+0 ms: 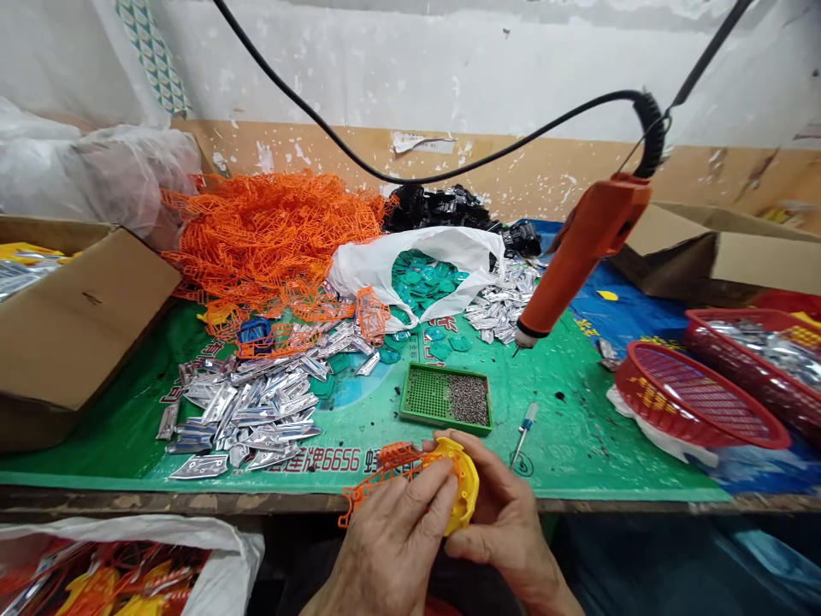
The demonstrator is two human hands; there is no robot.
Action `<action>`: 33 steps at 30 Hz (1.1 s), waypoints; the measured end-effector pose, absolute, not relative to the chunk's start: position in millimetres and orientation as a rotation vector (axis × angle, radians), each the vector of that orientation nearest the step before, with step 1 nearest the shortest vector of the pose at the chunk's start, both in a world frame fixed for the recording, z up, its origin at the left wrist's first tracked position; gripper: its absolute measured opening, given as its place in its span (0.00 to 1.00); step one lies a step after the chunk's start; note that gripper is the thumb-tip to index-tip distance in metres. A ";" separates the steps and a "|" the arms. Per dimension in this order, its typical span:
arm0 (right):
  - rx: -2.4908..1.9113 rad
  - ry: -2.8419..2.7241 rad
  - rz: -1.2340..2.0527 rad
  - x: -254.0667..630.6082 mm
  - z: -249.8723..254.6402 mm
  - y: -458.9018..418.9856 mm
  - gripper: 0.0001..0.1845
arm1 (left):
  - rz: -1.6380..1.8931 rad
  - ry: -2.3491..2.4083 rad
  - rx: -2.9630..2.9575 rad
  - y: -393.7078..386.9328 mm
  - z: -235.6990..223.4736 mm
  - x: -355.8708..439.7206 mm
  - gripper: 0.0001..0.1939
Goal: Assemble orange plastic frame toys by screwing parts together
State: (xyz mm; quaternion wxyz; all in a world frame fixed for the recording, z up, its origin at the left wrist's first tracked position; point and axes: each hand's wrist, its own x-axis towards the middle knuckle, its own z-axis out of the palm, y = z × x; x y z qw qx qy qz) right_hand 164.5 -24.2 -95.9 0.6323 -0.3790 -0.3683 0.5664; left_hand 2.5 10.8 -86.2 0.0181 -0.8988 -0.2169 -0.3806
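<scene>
Both hands meet at the table's near edge around a small assembly. My left hand (391,535) presses its fingers over an orange plastic lattice piece (385,466) that sticks out to the left. My right hand (506,513) curls round a yellow round plastic part (463,488) joined to that lattice. Just beyond them lies a green tray of small screws (447,398) and a small screwdriver (524,430). An orange electric screwdriver (574,257) hangs from a coiled black cable above the table, untouched.
A heap of orange lattice pieces (269,231), silver parts (250,411), a white bag of teal parts (423,278) and black parts (449,210) cover the green mat. Cardboard boxes stand left (70,316) and back right (718,252). Red baskets (699,398) sit on the right.
</scene>
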 end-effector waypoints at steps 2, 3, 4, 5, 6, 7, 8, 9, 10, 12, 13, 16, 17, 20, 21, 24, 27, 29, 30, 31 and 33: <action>-0.869 -0.843 1.299 164.3 -96.2 -23.5 0.43 | -1.180 -0.677 -2.766 10.2 -86.6 2.7 0.26; -0.870 -0.844 1.299 164.3 -96.1 -23.0 0.43 | -1.183 -0.669 -2.757 9.7 -86.3 2.8 0.26; -0.872 -0.846 1.296 164.3 -95.7 -22.4 0.43 | -1.180 -0.663 -2.755 9.1 -85.8 3.0 0.26; -0.873 -0.850 1.294 164.4 -95.2 -22.0 0.43 | -1.168 -0.667 -2.762 8.5 -85.3 3.2 0.25; -0.874 -0.852 1.294 164.4 -94.4 -21.6 0.43 | -1.153 -0.679 -2.771 7.9 -84.8 3.4 0.25; -0.873 -0.851 1.294 164.5 -93.7 -21.3 0.42 | -1.136 -0.696 -2.781 7.4 -84.2 3.5 0.25; -0.872 -0.849 1.296 164.7 -93.0 -21.2 0.42 | -1.126 -0.705 -2.791 7.1 -83.4 3.4 0.25; -0.869 -0.844 1.298 164.8 -92.5 -21.1 0.42 | -1.128 -0.702 -2.798 6.8 -82.3 3.2 0.25; -0.866 -0.840 1.299 165.0 -92.3 -21.2 0.42 | -1.136 -0.693 -2.806 6.7 -80.8 2.9 0.24; -0.864 -0.842 1.301 165.4 -92.7 -21.5 0.42 | -1.137 -0.677 -2.834 6.4 -76.6 2.0 0.23; -0.865 -0.849 1.301 165.6 -93.2 -21.6 0.43 | -1.113 -0.688 -2.860 6.3 -74.2 1.4 0.23; -0.870 -0.861 1.292 165.7 -94.6 -22.0 0.43 | -1.023 -0.735 -2.923 5.6 -68.2 0.1 0.22; -0.871 -0.858 1.286 165.7 -94.8 -22.1 0.43 | -1.013 -0.736 -2.931 5.4 -67.2 -0.1 0.22; -0.876 -0.843 1.284 165.4 -94.9 -22.3 0.43 | -1.031 -0.728 -2.937 5.4 -67.6 -0.4 0.22; -0.878 -0.840 1.289 165.4 -94.8 -22.4 0.43 | -1.039 -0.727 -2.942 5.6 -68.4 -0.5 0.23; -0.891 -0.848 1.297 165.6 -94.6 -22.6 0.43 | -1.060 -0.718 -2.980 6.3 -69.6 -1.0 0.24; -0.923 -0.905 1.255 165.6 -93.7 -23.2 0.43 | -1.103 -0.738 -3.048 6.4 -67.6 -1.3 0.27; -0.964 -0.979 1.204 165.2 -92.9 -23.8 0.43 | -1.168 -0.762 -3.089 5.4 -65.6 -1.4 0.31; -0.990 -1.023 1.172 165.0 -92.5 -24.1 0.43 | -1.212 -0.780 -3.104 4.6 -65.0 -1.3 0.32; -1.020 -1.070 1.134 164.7 -92.0 -24.2 0.44 | -1.256 -0.809 -3.121 3.5 -64.9 -1.3 0.34; -1.079 -1.164 1.043 164.3 -90.8 -23.4 0.44 | -1.364 -0.926 -3.161 1.0 -66.6 -1.2 0.37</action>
